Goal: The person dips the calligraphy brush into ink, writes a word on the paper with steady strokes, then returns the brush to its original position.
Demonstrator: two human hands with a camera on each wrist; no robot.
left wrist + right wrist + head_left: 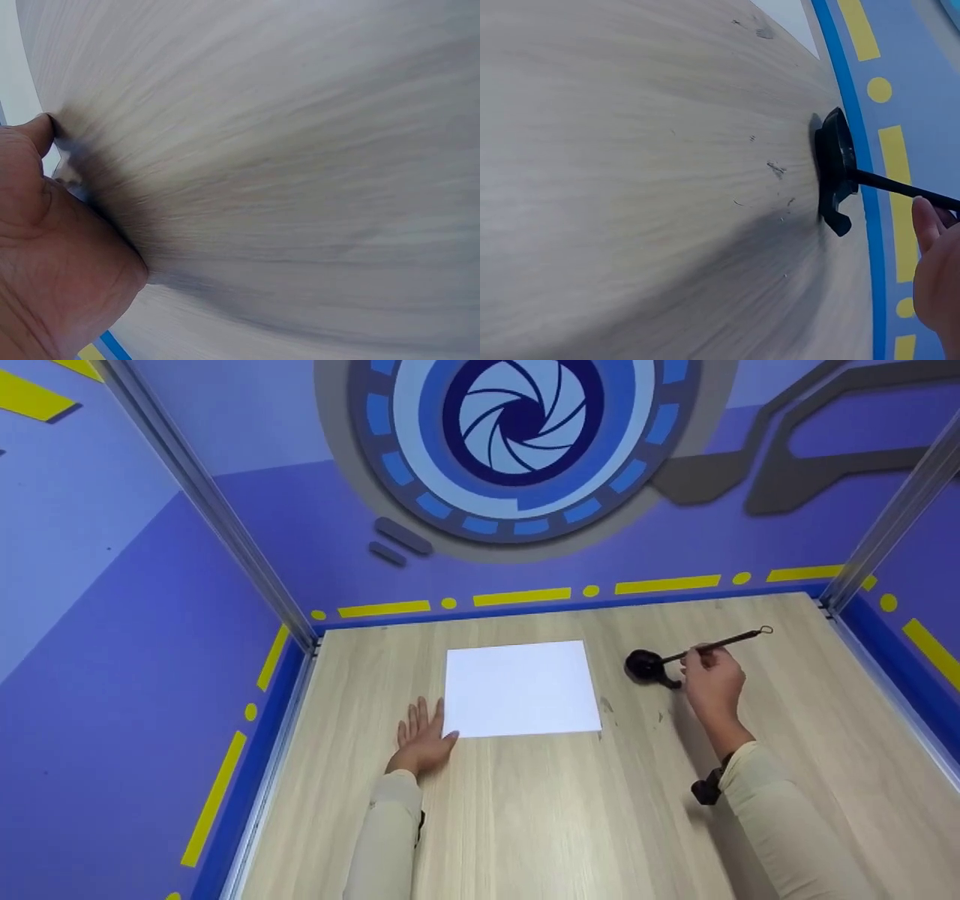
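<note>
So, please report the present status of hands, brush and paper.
Left hand at left edge of paper; right hand pinches brush, tip at dish. Paper blank. Nothing blocking between dish and paper.

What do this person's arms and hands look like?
Left hand and right hand are gloveless. The left sleeve and right sleeve are long and pale beige. A chunky black device sits by the right sleeve's end; a black piece shows beside the left one.

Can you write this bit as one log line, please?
left hand: spread at near-left corner of white paper | right hand: holds black stick, lower end at black dish | paper: no marks visible
</note>
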